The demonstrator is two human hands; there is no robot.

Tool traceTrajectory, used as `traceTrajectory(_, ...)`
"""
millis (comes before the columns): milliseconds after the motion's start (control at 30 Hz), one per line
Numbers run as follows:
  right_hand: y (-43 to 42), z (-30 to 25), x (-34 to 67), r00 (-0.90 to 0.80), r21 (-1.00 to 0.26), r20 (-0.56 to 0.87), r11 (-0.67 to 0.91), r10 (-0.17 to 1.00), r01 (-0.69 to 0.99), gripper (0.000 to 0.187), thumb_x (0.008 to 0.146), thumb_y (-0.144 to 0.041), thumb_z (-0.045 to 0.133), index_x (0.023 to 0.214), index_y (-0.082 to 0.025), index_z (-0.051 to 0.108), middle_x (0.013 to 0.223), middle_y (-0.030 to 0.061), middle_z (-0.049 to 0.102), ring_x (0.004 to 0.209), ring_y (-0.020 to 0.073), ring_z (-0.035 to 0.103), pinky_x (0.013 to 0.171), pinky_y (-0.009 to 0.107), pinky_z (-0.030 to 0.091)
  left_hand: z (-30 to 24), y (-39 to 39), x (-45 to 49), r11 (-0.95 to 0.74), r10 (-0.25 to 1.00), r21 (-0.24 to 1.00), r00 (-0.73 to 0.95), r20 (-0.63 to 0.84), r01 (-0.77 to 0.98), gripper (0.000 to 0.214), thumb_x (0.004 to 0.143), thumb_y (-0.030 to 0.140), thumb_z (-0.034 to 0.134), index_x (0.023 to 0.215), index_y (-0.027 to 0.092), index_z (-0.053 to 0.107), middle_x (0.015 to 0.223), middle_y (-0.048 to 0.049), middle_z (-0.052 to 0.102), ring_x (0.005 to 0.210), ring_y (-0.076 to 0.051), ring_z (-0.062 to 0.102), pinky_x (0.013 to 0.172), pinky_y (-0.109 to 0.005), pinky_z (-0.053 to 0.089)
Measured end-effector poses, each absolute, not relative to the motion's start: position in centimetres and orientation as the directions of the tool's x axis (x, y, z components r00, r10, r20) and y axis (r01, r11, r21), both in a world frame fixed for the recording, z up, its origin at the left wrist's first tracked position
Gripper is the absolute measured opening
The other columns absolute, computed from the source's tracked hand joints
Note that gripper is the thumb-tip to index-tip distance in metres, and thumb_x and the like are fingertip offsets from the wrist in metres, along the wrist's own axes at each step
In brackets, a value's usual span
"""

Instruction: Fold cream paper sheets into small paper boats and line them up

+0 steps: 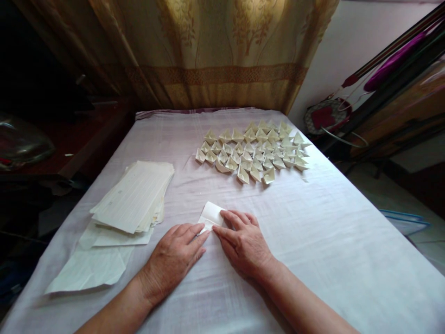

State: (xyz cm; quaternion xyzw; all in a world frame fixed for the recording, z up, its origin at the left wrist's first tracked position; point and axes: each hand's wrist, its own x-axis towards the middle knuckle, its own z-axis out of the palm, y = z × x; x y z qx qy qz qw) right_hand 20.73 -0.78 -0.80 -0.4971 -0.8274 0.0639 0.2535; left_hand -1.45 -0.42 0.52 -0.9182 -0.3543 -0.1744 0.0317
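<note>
A small folded piece of paper lies on the sheet-covered surface in front of me, with a crease across it. My left hand comes in from the lower left, its closed fingertips gripping the near left corner of the paper. From the right, my right hand holds the paper's right side, fingers bent together over it and the thumb side hidden in part. Beyond the hands sit several folded paper boats, arranged in close rows. To the left is a stack of lined paper sheets.
A loose sheet pokes out beneath the stack on the pale bedsheet. Gold curtains hang behind the far edge. A dark red table stands at left, and a patterned bag rests at right.
</note>
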Motion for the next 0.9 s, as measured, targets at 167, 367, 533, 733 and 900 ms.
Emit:
traceTrajectory(167,-0.9,-0.8,20.8,-0.371,-0.376,0.336,0.484,0.866,0.79,0.024,0.093,-0.027,0.059,0.112,-0.034,0.072,0.129,0.0063,0.062,0.119,0.0255,0.053,0.097,0.045,0.034,0.5,-0.1,-2.1,-0.777,0.605,0.054,0.721,0.337,0.627,0.031,0.101,0.026,0.044,0.12,0.017,0.066,0.118,-0.0084,0.071,0.104,-0.023,0.065,0.089,-0.039,0.055)
traceTrajectory(367,-0.9,-1.0,20.8,-0.35,-0.407,0.32,0.461,0.88,0.788,0.025,0.092,-0.026,0.06,0.111,-0.035,0.073,0.131,0.0053,0.062,0.119,0.0258,0.053,0.098,0.045,0.034,0.0,-0.2,-3.4,-0.788,0.607,0.111,0.734,0.305,0.606,0.033,0.101,0.025,0.044,0.125,0.018,0.065,0.125,-0.0073,0.069,0.114,-0.021,0.064,0.097,-0.036,0.055)
traceTrajectory(533,-0.9,-0.9,20.7,-0.342,-0.406,0.329,0.459,0.88,0.79,0.025,0.091,-0.024,0.061,0.11,-0.034,0.074,0.129,0.0052,0.063,0.119,0.0253,0.053,0.099,0.044,0.034,-0.2,-0.1,-4.1,-0.792,0.607,0.171,0.732,0.31,0.585,0.033,0.1,0.027,0.046,0.127,0.019,0.064,0.125,-0.0064,0.07,0.117,-0.02,0.064,0.1,-0.034,0.055)
traceTrajectory(733,-1.0,-1.0,20.7,-0.346,-0.386,0.37,0.482,0.862,0.787,0.024,0.09,-0.023,0.061,0.108,-0.033,0.074,0.127,0.0061,0.064,0.116,0.0264,0.055,0.096,0.045,0.036,0.6,0.5,-3.8,-0.803,0.593,0.178,0.735,0.328,0.569,0.03,0.099,0.028,0.048,0.116,0.017,0.07,0.116,-0.0082,0.074,0.107,-0.021,0.07,0.094,-0.036,0.059)
traceTrajectory(900,-1.2,-0.9,20.9,-0.33,-0.358,0.424,0.491,0.843,0.794,0.022,0.086,-0.022,0.063,0.102,-0.031,0.076,0.121,0.0051,0.067,0.111,0.0251,0.057,0.094,0.043,0.037,0.5,0.6,-3.8,-0.823,0.563,0.155,0.746,0.354,0.547,0.029,0.099,0.027,0.049,0.115,0.017,0.071,0.114,-0.0087,0.075,0.107,-0.021,0.07,0.092,-0.035,0.059)
